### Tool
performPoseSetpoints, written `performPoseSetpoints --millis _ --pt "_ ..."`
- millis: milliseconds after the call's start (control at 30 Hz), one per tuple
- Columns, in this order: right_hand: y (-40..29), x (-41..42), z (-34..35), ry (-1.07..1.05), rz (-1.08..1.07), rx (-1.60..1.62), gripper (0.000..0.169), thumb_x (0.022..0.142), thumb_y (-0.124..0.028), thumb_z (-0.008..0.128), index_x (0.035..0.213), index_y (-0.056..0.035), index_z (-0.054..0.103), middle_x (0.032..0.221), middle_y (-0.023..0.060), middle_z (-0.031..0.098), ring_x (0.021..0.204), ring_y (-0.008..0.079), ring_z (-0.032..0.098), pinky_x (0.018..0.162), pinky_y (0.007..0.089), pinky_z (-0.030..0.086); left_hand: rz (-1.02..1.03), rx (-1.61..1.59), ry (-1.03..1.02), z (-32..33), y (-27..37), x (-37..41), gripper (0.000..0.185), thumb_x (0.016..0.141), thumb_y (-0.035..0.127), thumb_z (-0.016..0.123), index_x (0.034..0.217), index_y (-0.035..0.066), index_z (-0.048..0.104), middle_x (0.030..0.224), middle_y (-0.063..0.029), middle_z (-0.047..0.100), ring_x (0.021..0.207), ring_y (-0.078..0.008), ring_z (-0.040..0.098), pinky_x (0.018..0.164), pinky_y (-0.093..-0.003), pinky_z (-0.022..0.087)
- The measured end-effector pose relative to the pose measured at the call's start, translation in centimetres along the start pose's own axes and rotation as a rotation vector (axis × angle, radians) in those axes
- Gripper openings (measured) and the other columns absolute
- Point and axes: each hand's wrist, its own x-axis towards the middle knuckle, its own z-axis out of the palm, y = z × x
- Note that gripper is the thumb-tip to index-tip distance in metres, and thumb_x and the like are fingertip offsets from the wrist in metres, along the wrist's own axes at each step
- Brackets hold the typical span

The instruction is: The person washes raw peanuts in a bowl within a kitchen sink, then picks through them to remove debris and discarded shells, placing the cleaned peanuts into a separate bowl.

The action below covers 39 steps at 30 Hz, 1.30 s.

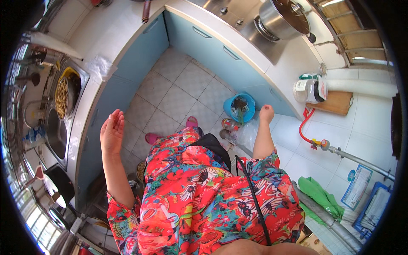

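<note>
My left hand [112,130] is raised palm up beside the counter edge, fingers loosely together and the thumb lying over the palm; nothing shows in it. On the other side, my right hand [266,113] is held out with curled fingers, above the floor near the blue bucket [227,106], touching nothing. Whether it holds something small cannot be told. Left of my left hand is the steel double sink [56,134], where a metal bowl of light brown pieces [61,98] sits. A crumpled clear plastic bag [99,67] lies on the counter.
A large steel pot [280,19] stands on the gas stove [220,9]. Jars [306,90] and a wooden cutting board [334,102] are at the right counter end. A plastic bottle [229,124] lies by the bucket. A red gas hose [302,127] runs along the wall.
</note>
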Motion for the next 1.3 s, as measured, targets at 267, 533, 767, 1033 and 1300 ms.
performPoseSetpoints --millis 267,533,767,1033,1300 --pt "-3.6 -3.6 -1.0 0.060 -0.010 -0.022 0.021 0.078 -0.019 0.059 0.096 -0.0092 0.063 0.095 0.0105 0.068 0.087 0.0299 0.064 0.076 0.0393 0.050 0.069 -0.154 0.039 -12.3 2.3 -0.9 0.032 0.095 0.019 0.053 0.118 -0.004 0.055 0.113 -0.0123 0.061 0.099 -0.0146 0.061 0.086 -0.0232 0.052" --pt "-3.6 -10.6 -3.2 0.085 0.018 -0.118 0.020 0.079 -0.016 0.055 0.094 -0.0110 0.065 0.095 0.0112 0.067 0.089 0.0304 0.063 0.076 0.0396 0.050 0.074 -0.178 0.076 -21.1 4.9 0.7 0.033 0.096 0.016 0.051 0.120 -0.005 0.053 0.119 -0.0140 0.059 0.103 -0.0159 0.060 0.088 -0.0250 0.051" --pt "3.1 -10.5 -1.5 0.021 0.094 -0.261 0.019 0.078 -0.015 0.055 0.091 -0.0087 0.067 0.097 0.0129 0.066 0.090 0.0325 0.063 0.077 0.0403 0.050 0.008 -0.064 0.117 -16.6 1.8 4.4 0.033 0.097 0.017 0.050 0.122 -0.005 0.052 0.120 -0.0139 0.057 0.105 -0.0154 0.058 0.089 -0.0248 0.050" --pt "12.1 -0.3 11.3 -0.183 -0.190 -0.395 0.020 0.078 -0.010 0.055 0.095 -0.0081 0.066 0.108 0.0112 0.059 0.099 0.0301 0.057 0.083 0.0395 0.048 -0.220 -0.072 0.167 -8.0 -14.7 7.3 0.036 0.097 0.021 0.049 0.124 -0.004 0.050 0.112 -0.0108 0.060 0.099 -0.0135 0.060 0.086 -0.0239 0.051" --pt "20.5 9.5 25.0 -0.274 -0.178 -0.486 0.033 0.076 -0.007 0.057 0.108 -0.0103 0.066 0.128 0.0193 0.049 0.119 0.0351 0.046 0.097 0.0394 0.042 -0.531 -0.021 0.118 -2.9 -32.5 15.8 0.034 0.095 0.023 0.053 0.118 -0.002 0.054 0.108 -0.0106 0.062 0.093 -0.0132 0.062 0.082 -0.0228 0.052"
